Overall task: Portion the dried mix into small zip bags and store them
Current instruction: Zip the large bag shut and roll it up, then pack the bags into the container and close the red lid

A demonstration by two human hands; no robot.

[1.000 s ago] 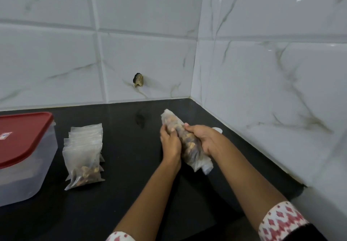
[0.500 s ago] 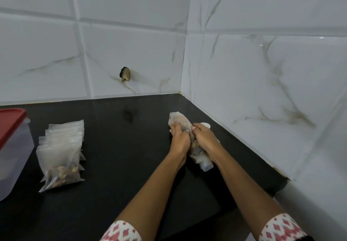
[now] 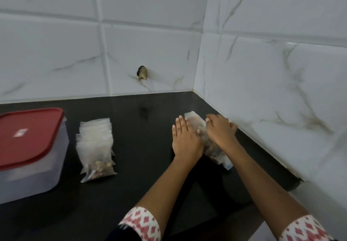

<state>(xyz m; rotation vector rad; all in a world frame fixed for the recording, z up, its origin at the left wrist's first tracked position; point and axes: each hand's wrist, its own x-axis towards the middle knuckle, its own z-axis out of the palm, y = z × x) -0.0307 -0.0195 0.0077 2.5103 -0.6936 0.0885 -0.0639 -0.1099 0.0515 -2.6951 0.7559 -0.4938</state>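
A long clear bag of dried mix (image 3: 210,143) lies on the black counter (image 3: 146,165) near the right wall. My left hand (image 3: 185,139) lies flat beside and partly on it, fingers straight. My right hand (image 3: 220,131) rests on the bag's right side with its fingers bent over the far edge. To the left sits a stack of small zip bags (image 3: 95,147); the front one holds some mix at its bottom. A clear storage box with a red lid (image 3: 28,139) stands at the far left, shut.
White marble tiles form the corner behind and to the right. A dark hole (image 3: 142,72) marks the back wall. The counter ends at a step near the right wall at the front (image 3: 293,182).
Both hands have lowered the mix bag from the air onto the counter. The left hand went from gripping it to lying flat with straight fingers.
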